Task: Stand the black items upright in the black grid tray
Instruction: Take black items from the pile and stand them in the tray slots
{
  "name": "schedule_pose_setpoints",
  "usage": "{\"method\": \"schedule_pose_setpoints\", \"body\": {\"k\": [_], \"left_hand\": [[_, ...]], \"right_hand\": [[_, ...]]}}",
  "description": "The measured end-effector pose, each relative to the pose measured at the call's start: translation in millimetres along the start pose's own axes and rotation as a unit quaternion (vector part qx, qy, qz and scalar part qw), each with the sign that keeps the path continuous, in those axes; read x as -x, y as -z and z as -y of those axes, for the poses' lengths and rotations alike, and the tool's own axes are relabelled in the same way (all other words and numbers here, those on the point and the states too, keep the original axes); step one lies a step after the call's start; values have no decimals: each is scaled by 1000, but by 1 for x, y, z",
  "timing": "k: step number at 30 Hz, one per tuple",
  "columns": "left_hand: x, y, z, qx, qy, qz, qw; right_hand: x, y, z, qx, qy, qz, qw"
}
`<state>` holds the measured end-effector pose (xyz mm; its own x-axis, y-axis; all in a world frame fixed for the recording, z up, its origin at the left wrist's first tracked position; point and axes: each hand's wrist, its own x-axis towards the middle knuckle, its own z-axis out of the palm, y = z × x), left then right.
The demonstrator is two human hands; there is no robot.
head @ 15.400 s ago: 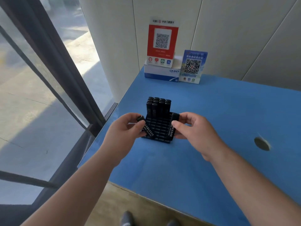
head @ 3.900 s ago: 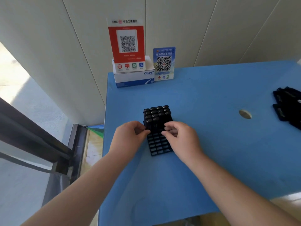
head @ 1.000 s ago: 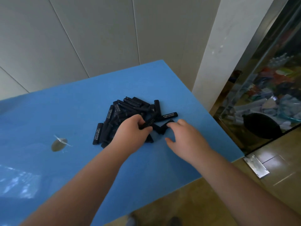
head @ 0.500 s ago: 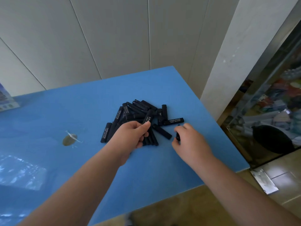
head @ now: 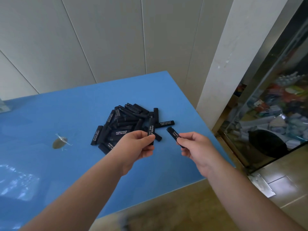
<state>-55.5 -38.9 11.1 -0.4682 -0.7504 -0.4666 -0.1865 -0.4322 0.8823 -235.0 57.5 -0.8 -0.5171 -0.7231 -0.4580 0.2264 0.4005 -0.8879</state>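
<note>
We see a loose pile of black sticks [head: 126, 124] lying flat and crisscrossed on the blue desk [head: 75, 114], well apart from its near edge. Each is a short, slim, matte black bar with rounded ends and a line of small white print along one side (too blurred for us to read). Just in front of the pile, our left hand [head: 138, 145] pinches one stick [head: 151, 129] between thumb and fingers, holding it nearly upright above the pile's near edge. To the right of the pile, our right hand [head: 196, 147] pinches another stick [head: 174, 135] by its lower end, tilted back toward the pile; its top end looks slightly rough, perhaps a cap. Left of the pile a round hole [head: 59, 143] sits in the desk.
</note>
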Motion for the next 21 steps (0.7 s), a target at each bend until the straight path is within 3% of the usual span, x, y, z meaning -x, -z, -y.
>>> {"method": "schedule_pose_setpoints", "body": {"k": [4,11,21], "left_hand": [[12,1,5,-11,-16,-38,999],[42,33,15,-8,-15,-134,991],[106,108,38,43,-32,-227,972]], "right_hand": [[1,-9,-3,-107,-20,77,991],[12,-49,-1,-141,-62,183,971],[50,-131,3,-66,-39,299,951]]}}
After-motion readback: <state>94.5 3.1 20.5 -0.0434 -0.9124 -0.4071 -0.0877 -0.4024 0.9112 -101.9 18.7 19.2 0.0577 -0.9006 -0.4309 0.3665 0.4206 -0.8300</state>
